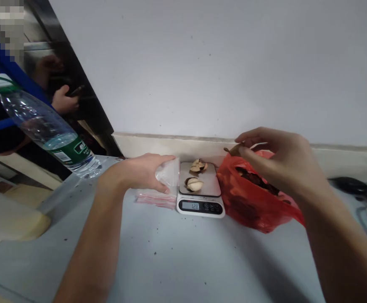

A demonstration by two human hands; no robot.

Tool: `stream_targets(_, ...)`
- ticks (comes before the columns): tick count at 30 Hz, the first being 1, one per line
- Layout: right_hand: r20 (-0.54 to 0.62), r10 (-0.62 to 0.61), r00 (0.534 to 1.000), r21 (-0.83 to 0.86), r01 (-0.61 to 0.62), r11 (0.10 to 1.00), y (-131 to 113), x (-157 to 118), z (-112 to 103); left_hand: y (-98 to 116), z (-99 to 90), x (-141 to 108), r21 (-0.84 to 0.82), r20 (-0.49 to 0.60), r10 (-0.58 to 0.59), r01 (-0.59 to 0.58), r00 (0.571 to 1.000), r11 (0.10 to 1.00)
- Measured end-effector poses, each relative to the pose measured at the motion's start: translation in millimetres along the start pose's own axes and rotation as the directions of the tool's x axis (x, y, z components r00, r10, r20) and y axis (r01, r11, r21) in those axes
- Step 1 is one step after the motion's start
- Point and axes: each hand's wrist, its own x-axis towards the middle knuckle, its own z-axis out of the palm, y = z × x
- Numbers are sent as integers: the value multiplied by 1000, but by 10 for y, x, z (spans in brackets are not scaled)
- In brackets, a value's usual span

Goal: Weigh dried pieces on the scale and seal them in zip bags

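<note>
Right hand (274, 162), right of centre, pinches a small brown piece (233, 150) just above and right of the digital scale (200, 191), over the red bag (255, 202); left hand (145, 170) grips a clear pouch (169, 173) touching the scale's left edge on the table (186, 261).

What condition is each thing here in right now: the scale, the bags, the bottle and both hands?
Scale: switched on, display lit, pale dried pieces on its platform.
Red bag: open, dark pieces inside.
Clear small bag: held in the left hand.
Stack of clear bags: lying flat beside the scale.
Right hand: pinching a small brown piece above the red bag.
Water bottle: looks tilted, partly full.
</note>
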Motion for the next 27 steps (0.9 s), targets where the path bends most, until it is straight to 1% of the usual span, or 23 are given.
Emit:
stream_targets(2, -19, 24, 1000, -35, -25, 999, -19, 11, -50, 6, 0, 1, 7, 1, 6, -6, 1000, 1000)
stream_targets(5, -23, 70, 997, -136, -72, 988, -33, 35, -131, 22, 0, -2, 20, -5, 12, -12, 1000, 1000)
stream_targets(8, 24, 118, 993, -266, -107, 958, 9, 63, -209, 28, 3, -7, 28, -1, -9, 9, 1000, 1000)
stream_targets(11, 66, 129, 989, -370, -96, 924, 74, 84, -262, 12, 4, -9, 17, 9, -18, 17, 1000, 1000)
stream_targets(13, 49, 92, 995, -380, -66, 923, 86, 85, -269, -8, 0, -11, 2, 8, -5, 5, 1000, 1000)
stream_targets(15, 28, 45, 999, -343, -33, 939, 59, 73, -241, -30, -12, -19, -9, 2, 3, -3, 1000, 1000)
stream_targets(16, 39, 34, 999, -316, -20, 949, 34, 65, -212, -40, -20, -25, -11, 0, 0, 0, 1000, 1000)
stream_targets(18, 111, 23, 994, -256, 6, 967, -26, 50, -123, -57, -37, -42, -12, -1, -23, 23, 1000, 1000)
stream_targets(19, 172, 17, 985, -229, 23, 973, -57, 47, -65, -64, -44, -50, -12, -3, -33, 33, 999, 999)
stream_targets(21, 325, 1, 946, -193, 66, 979, -111, 50, 70, -75, -56, -62, -8, -6, -42, 42, 999, 999)
stream_targets(22, 408, -5, 913, -188, 89, 978, -132, 57, 144, -80, -59, -65, -4, -9, -39, 39, 999, 999)
stream_targets(24, 554, 11, 832, -212, 128, 969, -160, 75, 293, -87, -60, -67, 4, -10, -31, 31, 999, 1000)
stream_targets(27, 686, 45, 726, -244, 171, 954, -153, 98, 495, -94, -53, -66, 11, -13, -24, 24, 1000, 1000)
